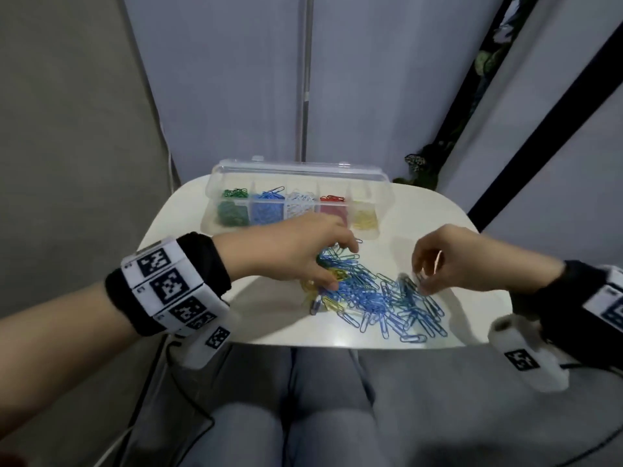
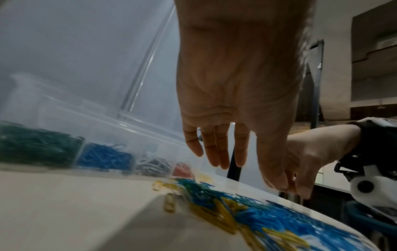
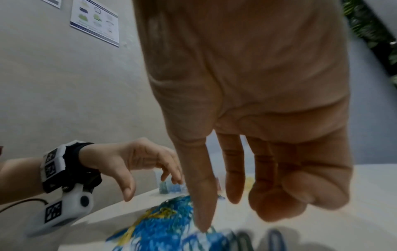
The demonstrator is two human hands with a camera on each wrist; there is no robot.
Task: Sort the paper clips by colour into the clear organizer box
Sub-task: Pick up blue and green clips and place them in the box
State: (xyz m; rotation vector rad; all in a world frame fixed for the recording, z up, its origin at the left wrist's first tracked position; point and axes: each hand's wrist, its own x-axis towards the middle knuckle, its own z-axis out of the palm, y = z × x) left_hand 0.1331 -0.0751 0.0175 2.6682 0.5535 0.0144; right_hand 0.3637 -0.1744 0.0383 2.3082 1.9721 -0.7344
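My left hand [image 1: 296, 251] and right hand [image 1: 448, 261] were both down in the loose paper clips [image 1: 377, 298] before the organizer box [image 1: 296, 183], fingers curled, any catch untellable; best to pinch one colour cleanly before lifting.

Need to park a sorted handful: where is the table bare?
Bare: the table's left side, between organizer box and near edge, and its right edge beyond the right hand. Crowded: the clip pile mid-table, under the left hand.
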